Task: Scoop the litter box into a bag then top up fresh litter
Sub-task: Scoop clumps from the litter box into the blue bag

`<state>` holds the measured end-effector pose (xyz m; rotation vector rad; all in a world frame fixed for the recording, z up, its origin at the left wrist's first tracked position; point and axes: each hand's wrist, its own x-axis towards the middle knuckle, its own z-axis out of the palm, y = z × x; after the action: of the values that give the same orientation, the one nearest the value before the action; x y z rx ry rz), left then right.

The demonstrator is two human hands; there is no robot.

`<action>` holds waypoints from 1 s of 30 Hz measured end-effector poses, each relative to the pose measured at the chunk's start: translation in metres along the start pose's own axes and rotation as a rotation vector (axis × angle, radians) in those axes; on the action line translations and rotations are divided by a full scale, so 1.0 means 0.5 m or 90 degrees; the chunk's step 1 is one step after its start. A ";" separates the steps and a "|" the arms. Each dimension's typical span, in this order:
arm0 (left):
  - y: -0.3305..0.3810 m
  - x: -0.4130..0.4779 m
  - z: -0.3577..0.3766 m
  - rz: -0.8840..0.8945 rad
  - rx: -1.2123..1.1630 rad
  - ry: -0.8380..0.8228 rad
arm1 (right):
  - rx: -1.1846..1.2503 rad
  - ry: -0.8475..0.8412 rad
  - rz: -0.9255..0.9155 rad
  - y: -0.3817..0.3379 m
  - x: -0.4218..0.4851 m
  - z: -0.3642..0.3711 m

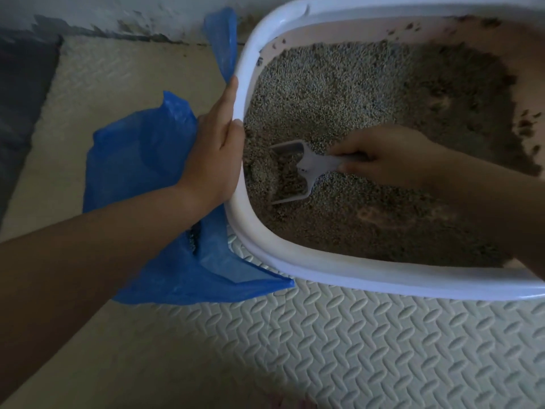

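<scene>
A white litter box point(309, 271) fills the right of the view, holding grey-brown litter point(339, 93) with darker soiled patches toward the far right. My right hand point(383, 156) grips the handle of a grey plastic scoop point(290, 172), whose pan is dug into the litter near the box's left wall and holds some litter. My left hand point(213, 149) is clamped on the box's left rim, fingers outside and thumb over the edge. A blue plastic bag point(141, 160) lies open on the floor against the box's left side, under my left arm, with a few dark bits inside.
The box and bag rest on a pale foam mat point(368, 349) with an embossed tread pattern. A stained wall point(118, 13) runs along the top. A dark grey surface point(20, 93) lies at the far left.
</scene>
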<state>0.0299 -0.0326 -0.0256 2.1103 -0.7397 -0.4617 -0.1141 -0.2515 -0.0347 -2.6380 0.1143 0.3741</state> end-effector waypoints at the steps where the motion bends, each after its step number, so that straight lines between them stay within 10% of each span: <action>1: 0.000 0.000 -0.001 -0.001 0.003 0.000 | 0.022 0.005 0.001 0.003 -0.005 0.010; 13: 0.010 -0.002 -0.003 0.002 0.067 0.010 | 0.285 0.099 0.121 0.014 -0.142 0.018; 30: 0.022 -0.009 -0.010 -0.012 0.133 0.002 | 0.180 0.247 0.175 -0.027 -0.259 -0.002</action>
<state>0.0256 -0.0322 -0.0135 2.3135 -0.7955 -0.4053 -0.2360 -0.2380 0.0084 -2.3817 0.6126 -0.0695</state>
